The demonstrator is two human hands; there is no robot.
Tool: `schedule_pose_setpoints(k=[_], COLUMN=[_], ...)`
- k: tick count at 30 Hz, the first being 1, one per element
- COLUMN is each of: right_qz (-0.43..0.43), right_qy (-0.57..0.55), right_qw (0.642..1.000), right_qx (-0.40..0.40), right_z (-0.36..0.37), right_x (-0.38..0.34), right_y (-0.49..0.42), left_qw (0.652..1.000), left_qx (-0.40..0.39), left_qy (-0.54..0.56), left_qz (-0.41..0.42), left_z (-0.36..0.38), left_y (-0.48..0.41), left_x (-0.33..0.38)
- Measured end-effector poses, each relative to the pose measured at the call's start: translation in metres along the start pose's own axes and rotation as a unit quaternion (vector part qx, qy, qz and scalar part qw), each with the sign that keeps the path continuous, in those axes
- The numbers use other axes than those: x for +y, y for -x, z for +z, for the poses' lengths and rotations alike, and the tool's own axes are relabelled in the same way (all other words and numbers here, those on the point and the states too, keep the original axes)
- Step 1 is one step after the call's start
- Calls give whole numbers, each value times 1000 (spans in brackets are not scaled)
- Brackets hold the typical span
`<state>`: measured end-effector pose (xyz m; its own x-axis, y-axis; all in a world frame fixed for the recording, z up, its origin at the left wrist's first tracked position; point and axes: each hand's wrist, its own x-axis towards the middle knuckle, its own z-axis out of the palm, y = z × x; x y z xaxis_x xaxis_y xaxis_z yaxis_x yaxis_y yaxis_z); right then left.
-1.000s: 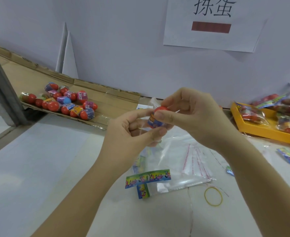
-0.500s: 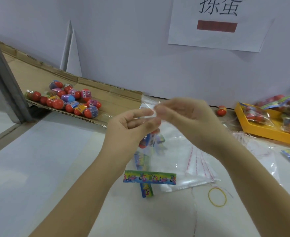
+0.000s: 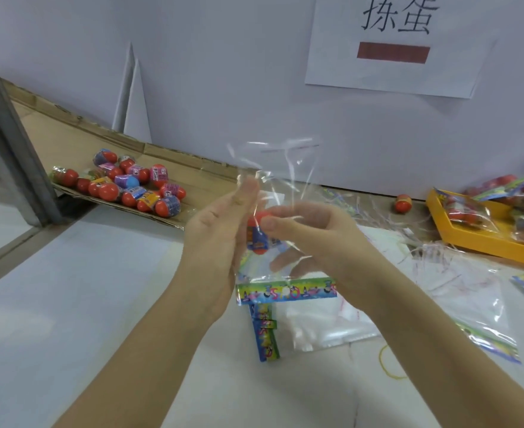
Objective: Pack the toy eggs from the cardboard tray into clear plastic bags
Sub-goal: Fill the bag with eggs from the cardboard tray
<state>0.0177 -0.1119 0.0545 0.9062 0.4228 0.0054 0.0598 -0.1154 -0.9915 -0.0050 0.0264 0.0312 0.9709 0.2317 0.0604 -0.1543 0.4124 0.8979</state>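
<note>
1. Pressing the left hand [image 3: 220, 236] flat against the left side of the clear plastic bag [image 3: 285, 168], fingers straight and pointing up, curling round nothing.
2. Gripping the same bag from the right with the right hand [image 3: 313, 233]: thumb in front, fingers curling behind the film, pinching the contents through it.
3. Holding one toy egg [image 3: 256, 237] (red cap, blue wrap) inside the bag, between the two hands, in the air above the white table [image 3: 69, 304].
4. Noting the bag's upper part standing free above the hands; too blurred to tell whether the mouth is open or closed.
5. Noting a pile of toy eggs [image 3: 124, 186] lying on the cardboard tray [image 3: 199, 189] at far left, well apart from the hands.
6. Noting a single egg [image 3: 403, 202] lying alone at the foot of the wall, right of the hands.
7. Noting a yellow tray [image 3: 477, 242] at the right edge, holding filled bags.
8. Noting, on the table below the hands, printed card strips [image 3: 285, 293], a stack of flat bags [image 3: 325, 322] and a yellow rubber band [image 3: 387, 366] just right of the stack.
9. Noting a paper sign [image 3: 393, 44] hanging on the wall behind.
</note>
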Motion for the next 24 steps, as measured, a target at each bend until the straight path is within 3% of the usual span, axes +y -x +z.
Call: schedule_pose_setpoints(k=[4, 11, 17, 21, 24], right_qz=[10, -9, -30, -45, -33], right_qy=[-62, -31, -63, -106, -129], right_qw=[998, 999, 997, 992, 990], right_qx=[24, -23, 18, 52, 42], right_z=[-4, -6, -5, -6, -10], right_x=[-3, -1, 4, 6, 5], right_y=[0, -1, -5, -6, -8], left_qw=[997, 999, 999, 994, 995], left_qx=[-59, -6, -1, -65, -54], left_qy=[-9, -4, 5, -5, 26], left_qz=[-54, -35, -50, -89, -80], left_z=[4, 2, 3, 1, -2], left_y=[5, 7, 4, 4, 2], left_x=[-2, -1, -2, 1, 2])
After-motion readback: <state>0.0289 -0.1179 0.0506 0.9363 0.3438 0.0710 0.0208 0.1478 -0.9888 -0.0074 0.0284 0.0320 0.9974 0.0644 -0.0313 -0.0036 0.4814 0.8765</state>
